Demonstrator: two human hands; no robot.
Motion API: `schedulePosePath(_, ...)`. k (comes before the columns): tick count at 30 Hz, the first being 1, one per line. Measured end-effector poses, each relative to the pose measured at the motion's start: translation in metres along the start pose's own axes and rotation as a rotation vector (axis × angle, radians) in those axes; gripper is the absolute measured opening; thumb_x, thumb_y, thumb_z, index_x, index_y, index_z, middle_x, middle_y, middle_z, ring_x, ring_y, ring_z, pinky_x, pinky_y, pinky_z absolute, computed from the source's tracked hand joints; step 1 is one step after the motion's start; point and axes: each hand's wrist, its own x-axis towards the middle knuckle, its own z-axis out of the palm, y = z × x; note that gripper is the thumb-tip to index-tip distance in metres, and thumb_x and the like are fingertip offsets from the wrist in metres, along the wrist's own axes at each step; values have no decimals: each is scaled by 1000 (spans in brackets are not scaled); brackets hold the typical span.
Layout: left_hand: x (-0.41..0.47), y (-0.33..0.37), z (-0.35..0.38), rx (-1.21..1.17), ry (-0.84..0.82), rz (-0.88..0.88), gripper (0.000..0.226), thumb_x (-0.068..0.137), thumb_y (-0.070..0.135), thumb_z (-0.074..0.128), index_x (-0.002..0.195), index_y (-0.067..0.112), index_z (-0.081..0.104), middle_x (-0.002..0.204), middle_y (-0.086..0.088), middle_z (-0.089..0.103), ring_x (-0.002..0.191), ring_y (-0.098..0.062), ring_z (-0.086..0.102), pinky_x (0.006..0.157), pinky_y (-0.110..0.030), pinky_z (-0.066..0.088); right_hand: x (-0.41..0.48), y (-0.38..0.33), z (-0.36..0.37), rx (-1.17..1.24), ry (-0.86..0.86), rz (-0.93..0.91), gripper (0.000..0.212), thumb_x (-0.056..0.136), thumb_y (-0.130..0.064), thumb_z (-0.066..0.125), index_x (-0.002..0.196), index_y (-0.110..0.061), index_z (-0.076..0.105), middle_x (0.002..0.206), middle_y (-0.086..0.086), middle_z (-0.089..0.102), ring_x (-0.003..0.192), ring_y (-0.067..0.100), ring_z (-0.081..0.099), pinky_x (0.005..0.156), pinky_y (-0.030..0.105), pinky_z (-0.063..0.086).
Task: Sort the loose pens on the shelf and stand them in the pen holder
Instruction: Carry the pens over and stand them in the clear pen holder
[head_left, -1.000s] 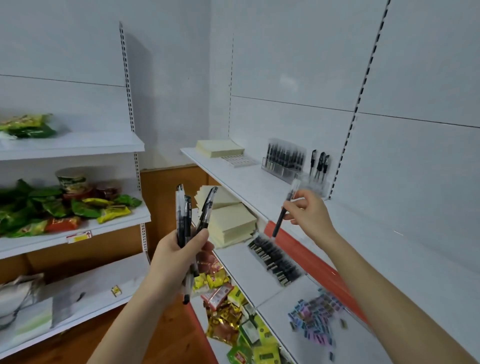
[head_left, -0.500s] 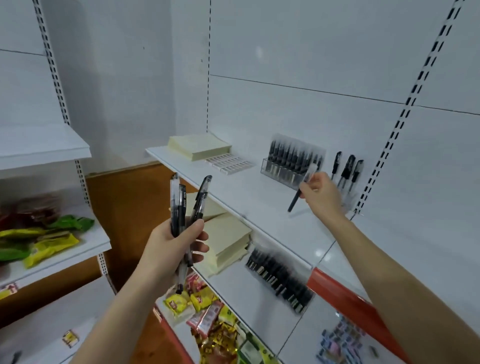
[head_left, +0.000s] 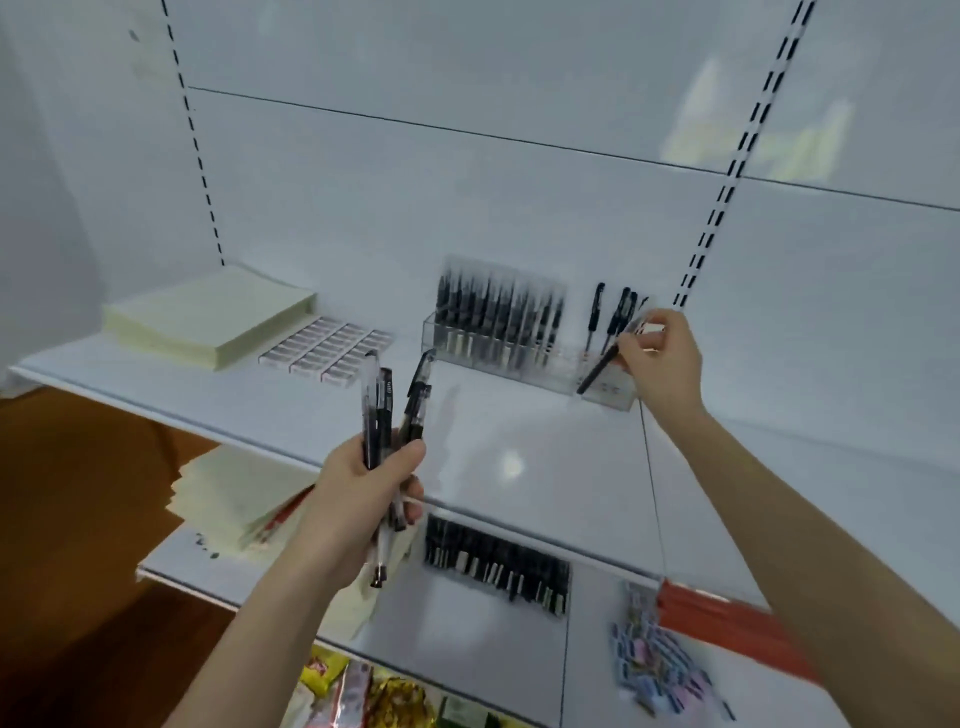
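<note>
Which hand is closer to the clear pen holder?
Right. The right hand pinches a pen at the pen holder; the left hand grips pens farther out front.

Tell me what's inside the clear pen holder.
A dense row of black pens stands in the pen holder; about three separate pens stand near its right end. The right hand, pinching a tilted pen, covers the end itself.

1. 2 hands: left hand (head_left: 358, 488), right hand (head_left: 662, 358).
2. 3 black pens (head_left: 382, 410) visible, gripped in left hand.
3. 1 single pen (head_left: 597, 371) pinched in right hand.
4. 1 clear pen holder (head_left: 434, 338). Packed row inside is too blurred to count; 3 standing pens (head_left: 620, 312) at its right end.
5. 1 pale yellow paper pad (head_left: 208, 317) on upper shelf (head_left: 493, 431).
6. 1 block of small white boxes (head_left: 327, 348), too blurred to count.
</note>
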Motion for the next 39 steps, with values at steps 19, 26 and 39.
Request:
schedulePosePath(19, 140, 11, 31, -89, -90, 67, 8, 87, 7, 57, 86, 13, 61, 82, -7, 67, 59, -6, 67, 49, -17, 52, 96, 6, 59, -343, -76, -169, 9, 95, -17, 44, 94, -8, 43, 88, 21, 62, 80, 36, 61, 69, 44, 50)
schedulePosePath(26, 163, 18, 37, -98, -212, 59, 8, 86, 10, 58, 88, 16, 63, 77, 0, 71, 64, -6, 69, 50, -16, 52, 94, 17, 79, -445, -158, 40, 11, 93, -18, 50, 88, -9, 48, 88, 16, 62, 85, 34, 64, 78, 49, 53)
schedulePosePath(39, 175, 24, 66, -109, -456, 59, 8, 87, 11, 56, 90, 18, 60, 70, 6, 74, 63, -7, 68, 50, -17, 51, 28, -36, 67, 27, -187, 66, 9, 83, -27, 64, 75, -24, 68, 70, -9, 67, 66, 2, 61, 63, 12, 46)
